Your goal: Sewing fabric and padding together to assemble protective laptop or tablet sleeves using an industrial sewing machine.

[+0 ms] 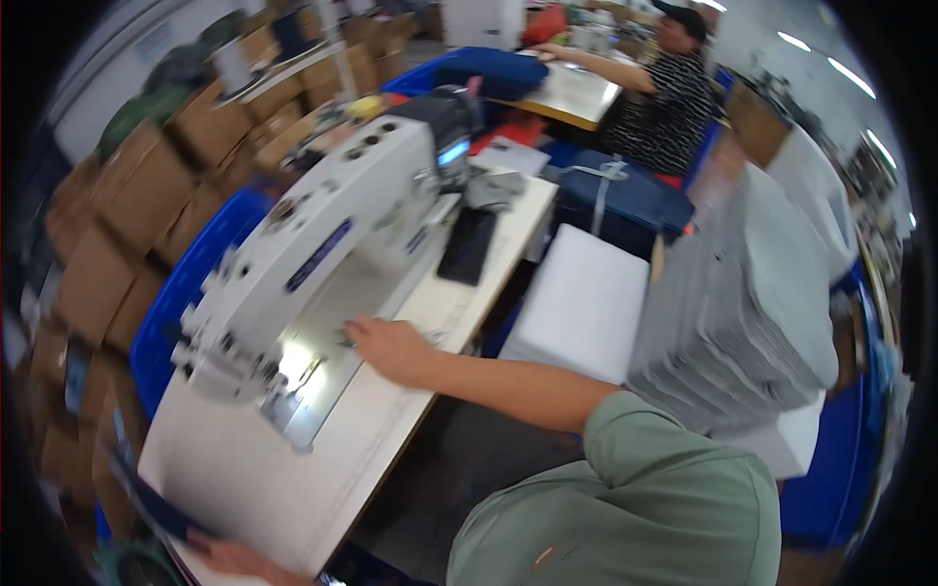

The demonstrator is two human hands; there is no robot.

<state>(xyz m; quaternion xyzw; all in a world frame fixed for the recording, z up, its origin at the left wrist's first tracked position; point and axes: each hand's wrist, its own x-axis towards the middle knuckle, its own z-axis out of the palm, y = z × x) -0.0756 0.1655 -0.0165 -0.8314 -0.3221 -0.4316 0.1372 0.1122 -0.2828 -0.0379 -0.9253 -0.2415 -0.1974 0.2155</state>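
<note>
A white sewing machine (313, 234) stands on a pale work table (234, 479), its lamp lighting the needle area. My right hand (391, 350) is over the table beside the machine bed, fingers closed. Something small and dark shows at its fingertips, too small to name. At the table's near left end is my left hand (234, 560), blurred, with its fingers closed at the lower edge of a dark blue piece of cloth (156, 500). A black phone (467, 246) lies on the table, with a crumpled grey cloth (495, 190) just beyond it.
On the right stand a tall stack of grey sheets (723, 313), a white block-like pile (581, 293) and a tied dark blue bundle (625, 200). Cardboard boxes (137, 195) and a blue bin (195, 293) line the left. A person (664, 107) sits at another table behind.
</note>
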